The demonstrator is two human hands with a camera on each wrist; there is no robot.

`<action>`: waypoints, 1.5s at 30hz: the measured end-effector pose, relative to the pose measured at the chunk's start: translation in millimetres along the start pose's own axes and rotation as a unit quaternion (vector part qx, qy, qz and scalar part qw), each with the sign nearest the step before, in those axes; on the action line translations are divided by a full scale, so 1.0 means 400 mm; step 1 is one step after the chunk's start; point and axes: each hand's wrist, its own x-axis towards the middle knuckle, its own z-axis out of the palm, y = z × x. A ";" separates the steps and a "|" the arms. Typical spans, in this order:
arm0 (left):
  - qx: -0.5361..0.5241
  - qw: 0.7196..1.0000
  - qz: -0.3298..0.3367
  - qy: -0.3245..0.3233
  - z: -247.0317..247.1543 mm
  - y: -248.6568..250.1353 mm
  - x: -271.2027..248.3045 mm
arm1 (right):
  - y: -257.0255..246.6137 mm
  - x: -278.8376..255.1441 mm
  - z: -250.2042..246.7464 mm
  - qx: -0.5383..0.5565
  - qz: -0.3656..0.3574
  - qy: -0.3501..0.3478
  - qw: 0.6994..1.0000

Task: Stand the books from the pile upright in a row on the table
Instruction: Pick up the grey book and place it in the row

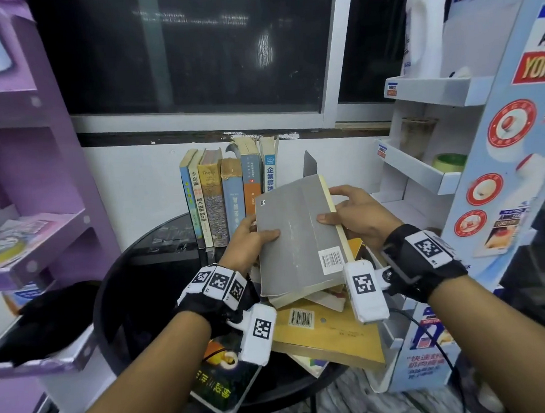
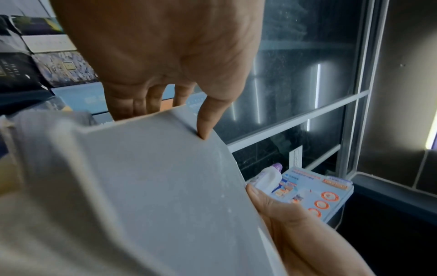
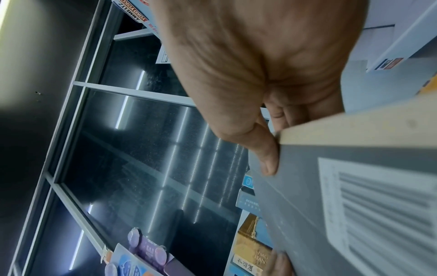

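Both hands hold a grey book (image 1: pixel 298 233) with a barcode label, lifted and tilted above the pile (image 1: pixel 327 334) on the round black table (image 1: pixel 148 277). My left hand (image 1: pixel 251 239) grips its left edge, thumb on the cover. The right hand (image 1: pixel 354 214) grips its right page edge, thumb on top. The grey book (image 2: pixel 141 186) fills the left wrist view under my left hand (image 2: pixel 179 93). In the right wrist view my right hand (image 3: pixel 267 145) pinches the grey book (image 3: pixel 319 196). A row of upright books (image 1: pixel 229 193) stands against the back wall.
A purple shelf unit (image 1: pixel 31 189) stands at the left, a white and blue display rack (image 1: pixel 453 163) at the right. A dark book (image 1: pixel 224 381) overhangs the table's front edge. A grey flap (image 1: pixel 309 164) sticks up right of the row.
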 end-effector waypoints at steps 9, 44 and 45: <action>-0.124 0.992 0.018 0.005 -0.054 0.017 0.011 | 0.004 -0.018 0.020 0.015 -0.100 0.017 0.995; 0.010 0.986 0.152 -0.070 -0.068 0.145 0.031 | -0.112 -0.096 -0.006 -0.074 -0.258 -0.001 0.963; 0.023 0.985 0.159 -0.061 -0.065 0.146 0.034 | -0.113 -0.093 -0.008 -0.078 -0.258 0.008 0.963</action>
